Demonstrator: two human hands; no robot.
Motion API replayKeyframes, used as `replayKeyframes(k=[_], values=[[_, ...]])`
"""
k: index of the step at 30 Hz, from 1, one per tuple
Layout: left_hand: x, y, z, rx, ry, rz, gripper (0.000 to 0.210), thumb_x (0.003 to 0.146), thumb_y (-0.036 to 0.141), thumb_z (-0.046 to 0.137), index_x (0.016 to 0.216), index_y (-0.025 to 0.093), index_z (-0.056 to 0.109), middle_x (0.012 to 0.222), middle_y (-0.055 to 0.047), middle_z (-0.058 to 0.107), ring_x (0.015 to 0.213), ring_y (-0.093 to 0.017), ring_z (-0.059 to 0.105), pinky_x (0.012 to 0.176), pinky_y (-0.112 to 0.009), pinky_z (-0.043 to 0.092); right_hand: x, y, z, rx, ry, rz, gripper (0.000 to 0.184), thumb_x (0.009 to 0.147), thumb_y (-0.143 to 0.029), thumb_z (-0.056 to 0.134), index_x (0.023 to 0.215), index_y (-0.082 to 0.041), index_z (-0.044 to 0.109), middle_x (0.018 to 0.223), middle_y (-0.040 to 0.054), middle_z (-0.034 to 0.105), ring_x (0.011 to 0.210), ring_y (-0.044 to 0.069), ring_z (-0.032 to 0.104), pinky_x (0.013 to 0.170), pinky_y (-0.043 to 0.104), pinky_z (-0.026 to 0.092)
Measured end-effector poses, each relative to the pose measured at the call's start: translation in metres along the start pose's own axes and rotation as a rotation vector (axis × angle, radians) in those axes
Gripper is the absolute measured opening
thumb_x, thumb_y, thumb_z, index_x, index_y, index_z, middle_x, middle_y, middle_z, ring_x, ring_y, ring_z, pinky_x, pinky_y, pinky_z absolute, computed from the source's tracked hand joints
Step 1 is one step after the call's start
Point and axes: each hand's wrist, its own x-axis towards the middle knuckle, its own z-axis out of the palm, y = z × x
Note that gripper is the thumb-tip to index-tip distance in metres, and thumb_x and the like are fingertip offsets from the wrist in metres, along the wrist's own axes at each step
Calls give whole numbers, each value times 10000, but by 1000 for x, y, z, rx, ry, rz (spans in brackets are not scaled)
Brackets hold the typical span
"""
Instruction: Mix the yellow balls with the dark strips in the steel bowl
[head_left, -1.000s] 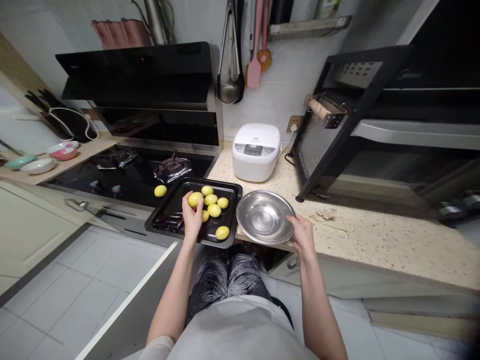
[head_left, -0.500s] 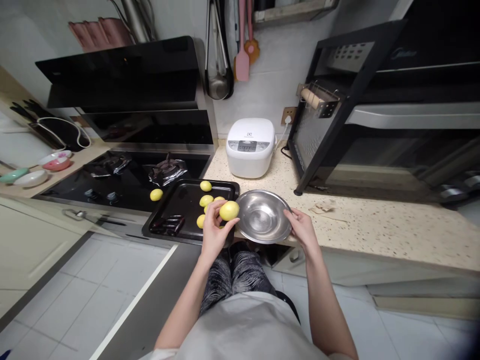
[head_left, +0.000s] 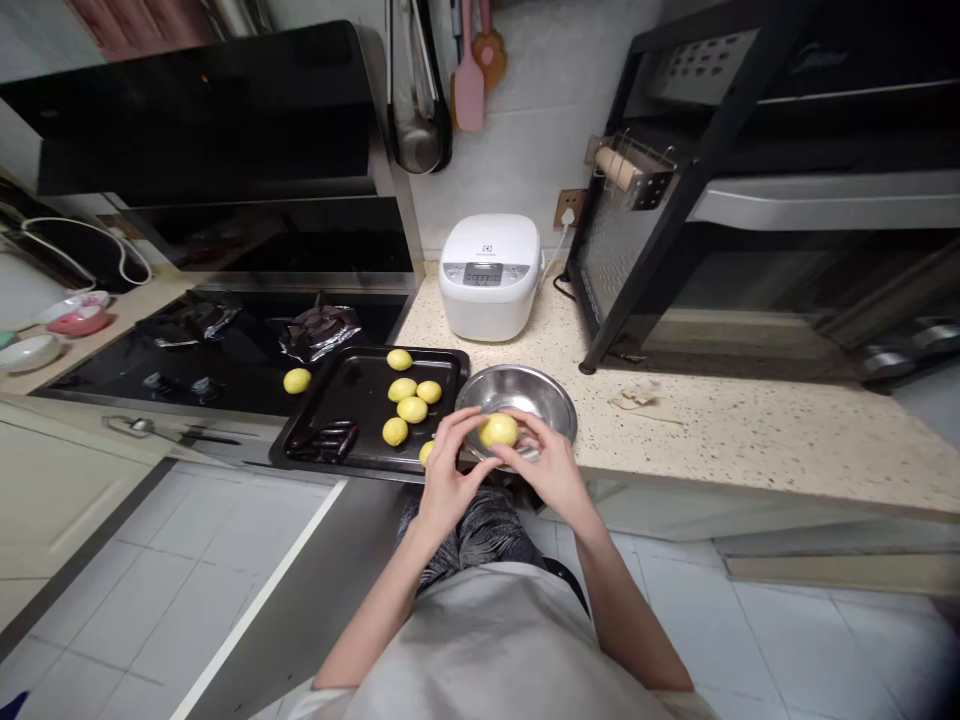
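Note:
A yellow lemon [head_left: 499, 431] is held between my two hands, over the near side of a shiny metal bowl [head_left: 551, 392]. My left hand [head_left: 448, 480] curves round its left side, thumb below and fingertips at its upper edge. From the right, my right hand [head_left: 555, 475] closes on the same lemon with thumb and fingers. Left of the bowl, several more lemons [head_left: 412, 410] lie on a black baking tray [head_left: 352, 400]. Some dark, glossy, long pieces [head_left: 330, 440] rest in the tray's near left corner; I cannot make out their kind.
A white rice cooker [head_left: 491, 280] stands behind the bowl. One loose lemon [head_left: 297, 381] lies on the black gas hob [head_left: 247, 370] beside the tray. To the right, a black rack [head_left: 637, 220] holds an oven, and a crumpled brownish scrap [head_left: 637, 397] lies on the speckled counter [head_left: 750, 430].
My left hand has carried the lemon rightward from the bowl's left rim to over the bowl. My right hand has let go of the bowl's right rim and come to the lemon.

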Motion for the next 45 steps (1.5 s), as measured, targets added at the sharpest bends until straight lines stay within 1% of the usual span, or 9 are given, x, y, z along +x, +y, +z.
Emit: replayKeyframes(k=[3,6,8,13,17,25,31,35,45], values=[[1,-7,-28,152,-49,-77,398,932,372,749,1307,278,653,1382,-110,650,1322,-298,605,1144,-479,480,13,13,-7,-256,74,-14,422,830,-345,771,1210,-176,707,1191,128,759,889,237,737,832,390,604],[-1,-21,-52,231,-114,-161,159,974,354,673,1078,253,739,1185,-90,743,1157,-285,684,1073,-457,517,24,23,-9,-529,67,-23,411,815,-231,760,1217,-163,712,1193,149,760,964,285,742,865,424,589],[-5,-30,-61,253,-163,-213,155,966,365,670,1027,247,750,1113,-84,765,1080,-285,706,1019,-445,541,28,26,-7,-663,49,-9,415,819,-202,762,1230,-166,713,1162,147,774,1008,304,746,885,425,578],[-11,-45,-61,246,-268,-285,262,918,374,714,1147,250,747,1164,-89,770,1094,-302,715,992,-446,550,31,24,-3,-787,11,17,426,862,-200,759,1284,-180,703,1197,137,777,1065,310,750,923,408,569],[-11,-49,-60,219,-263,-291,290,918,409,709,1153,244,752,1151,-101,767,1088,-303,713,992,-446,548,30,22,-4,-771,-3,-12,438,881,-180,740,1317,-174,699,1323,139,733,1130,313,731,968,418,567],[-9,-42,-67,180,-219,-303,260,900,425,730,1080,238,720,1098,-79,742,1005,-272,702,932,-422,572,24,20,-4,-762,46,-72,408,906,-143,691,1311,-182,723,1302,142,740,1124,286,725,996,426,569],[3,-15,-57,21,-125,-269,251,910,405,732,1093,247,666,1144,-74,684,1056,-242,676,912,-379,616,21,17,-5,-706,74,-78,382,884,-121,687,1253,-202,746,1268,125,754,1127,294,723,1018,456,562],[22,-5,-42,-18,-156,-188,244,910,360,726,1109,237,656,1144,-78,666,1095,-245,665,942,-388,615,20,18,-5,-708,71,-77,393,885,-112,669,1260,-205,738,1276,116,753,1130,291,720,1012,437,559],[62,-34,2,376,-403,-36,253,856,165,732,1090,226,659,1093,-86,694,983,-284,670,869,-409,555,20,20,-5,-683,58,-76,421,874,-73,641,1267,-195,730,1296,110,746,1180,284,704,1048,428,552]])
